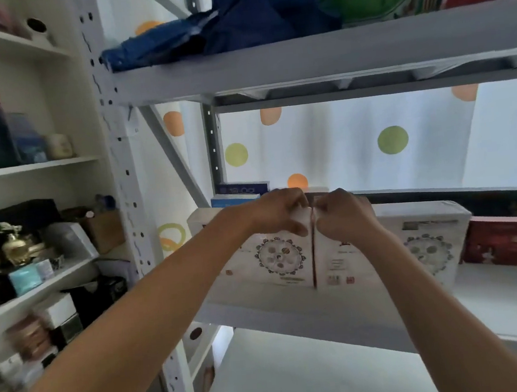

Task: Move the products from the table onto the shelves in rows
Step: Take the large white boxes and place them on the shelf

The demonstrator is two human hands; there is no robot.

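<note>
Two white boxes are standing side by side at the centre of the frame on the grey metal shelf [498, 305], their printed faces toward me. I am curling my left hand [279, 211] over the top edge of the left box [270, 267], fingers gripping its upper right corner. I am closing my right hand [344, 214] over the top left corner of the right box [426, 243], so both of my grips are meeting at the seam where the boxes are touching. Just beside the right box, toward the right edge of the frame, a red box [511, 241] is lying on the same shelf. Behind my left hand, blue boxes [239, 194] are stacking up against the dotted curtain [356, 142]. Blue and green bundles are resting on the shelf above, at the top of the frame.
</note>
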